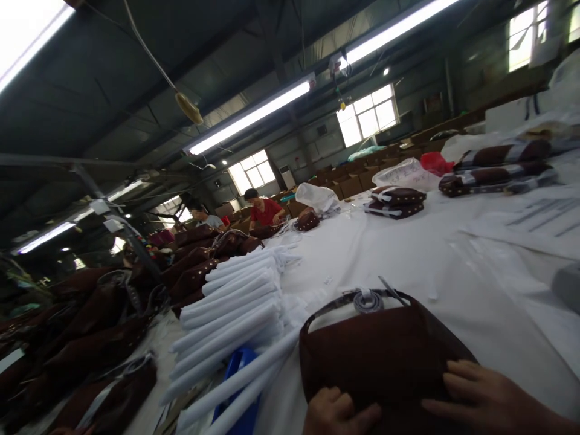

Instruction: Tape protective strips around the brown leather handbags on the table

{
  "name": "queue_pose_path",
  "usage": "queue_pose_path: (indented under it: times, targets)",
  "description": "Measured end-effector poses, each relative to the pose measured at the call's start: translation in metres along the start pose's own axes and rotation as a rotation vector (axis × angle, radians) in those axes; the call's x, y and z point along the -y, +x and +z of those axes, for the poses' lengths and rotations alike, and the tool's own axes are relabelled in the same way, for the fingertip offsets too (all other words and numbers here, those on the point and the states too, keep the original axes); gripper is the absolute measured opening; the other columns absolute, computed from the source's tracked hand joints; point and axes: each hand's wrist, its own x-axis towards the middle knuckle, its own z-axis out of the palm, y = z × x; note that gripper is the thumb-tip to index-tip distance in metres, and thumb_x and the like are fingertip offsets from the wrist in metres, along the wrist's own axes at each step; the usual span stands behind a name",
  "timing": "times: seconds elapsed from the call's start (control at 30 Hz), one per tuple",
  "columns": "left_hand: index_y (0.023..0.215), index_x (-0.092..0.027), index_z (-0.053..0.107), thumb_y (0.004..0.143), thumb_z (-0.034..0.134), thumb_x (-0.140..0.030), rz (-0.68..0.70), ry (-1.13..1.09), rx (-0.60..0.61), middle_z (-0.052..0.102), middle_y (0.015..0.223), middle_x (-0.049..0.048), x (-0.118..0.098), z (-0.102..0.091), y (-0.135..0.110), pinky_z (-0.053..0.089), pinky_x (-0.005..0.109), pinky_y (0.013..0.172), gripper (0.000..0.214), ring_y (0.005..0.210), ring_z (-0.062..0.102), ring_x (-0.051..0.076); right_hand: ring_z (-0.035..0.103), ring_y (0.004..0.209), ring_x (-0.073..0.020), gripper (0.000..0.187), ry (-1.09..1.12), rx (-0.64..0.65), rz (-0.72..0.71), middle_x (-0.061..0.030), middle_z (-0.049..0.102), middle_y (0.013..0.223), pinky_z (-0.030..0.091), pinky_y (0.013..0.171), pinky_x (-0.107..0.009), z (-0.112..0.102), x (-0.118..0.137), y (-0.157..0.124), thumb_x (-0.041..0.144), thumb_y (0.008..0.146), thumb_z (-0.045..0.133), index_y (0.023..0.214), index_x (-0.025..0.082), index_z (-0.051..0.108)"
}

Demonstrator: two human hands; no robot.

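A dark brown bag [385, 350] lies flat on the white table cover [408, 248] right in front of me. A strap and a grey coiled cord [368, 300] show at its far opening. My left hand [338, 414] rests on the bag's near edge with its fingers curled under. Resting on the bag's right side, my right hand [487, 396] has its fingers stretched out flat and holds nothing.
White paper rolls [235, 314] lie in a pile to the left, over a blue object [238, 380]. Brown bags [90, 338] are heaped at far left. Wrapped bags [396, 201] and plastic packets [498, 166] sit further back. Two people [263, 208] work far off.
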Motion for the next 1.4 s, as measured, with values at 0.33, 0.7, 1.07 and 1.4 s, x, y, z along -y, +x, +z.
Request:
queue_pose_path:
  times: [0.33, 0.7, 1.07, 1.4]
  targets:
    - [0.144, -0.026, 0.049, 0.097, 0.046, -0.015, 0.036, -0.122, 0.165, 0.054, 0.073, -0.0019, 0.004, -0.034, 0.007, 0.046, 0.027, 0.064, 0.048, 0.067, 0.053, 0.013, 0.05, 0.071, -0.0135, 0.049, 0.133, 0.362, -0.035, 0.002, 0.057, 0.078, 0.047, 0.071, -0.025, -0.023, 0.001, 0.013, 0.012, 0.101, 0.037, 0.135, 0.04, 0.06]
    - [0.146, -0.04, 0.045, 0.097, 0.048, -0.017, -0.057, -0.22, 0.374, 0.056, 0.086, 0.0012, 0.001, -0.031, -0.001, 0.046, 0.029, 0.071, 0.055, 0.078, 0.053, 0.016, 0.046, 0.072, -0.0167, 0.051, 0.06, 0.377, -0.093, -0.0006, 0.058, 0.08, 0.041, 0.067, -0.028, -0.016, 0.003, 0.007, 0.009, 0.099, 0.042, 0.137, 0.039, 0.058]
    - [0.141, -0.042, 0.051, 0.098, 0.049, -0.016, -0.082, -0.242, 0.316, 0.057, 0.083, -0.0014, -0.002, -0.023, -0.002, 0.044, 0.026, 0.066, 0.05, 0.072, 0.052, 0.013, 0.058, 0.077, -0.0169, 0.031, 0.273, 0.241, 0.157, -0.0022, 0.07, 0.085, 0.048, 0.077, -0.033, -0.053, 0.02, 0.081, 0.03, 0.095, 0.059, 0.123, 0.022, 0.068]
    - [0.137, -0.04, 0.056, 0.092, 0.056, -0.014, -0.173, -0.312, 0.255, 0.062, 0.081, -0.0011, -0.009, -0.019, -0.003, 0.044, 0.03, 0.066, 0.052, 0.072, 0.055, 0.015, 0.029, 0.148, -0.0312, 0.059, 0.023, 0.473, 0.403, -0.012, 0.035, 0.16, 0.018, 0.122, -0.057, 0.047, 0.039, 0.073, 0.044, 0.101, 0.05, 0.154, 0.022, 0.037]
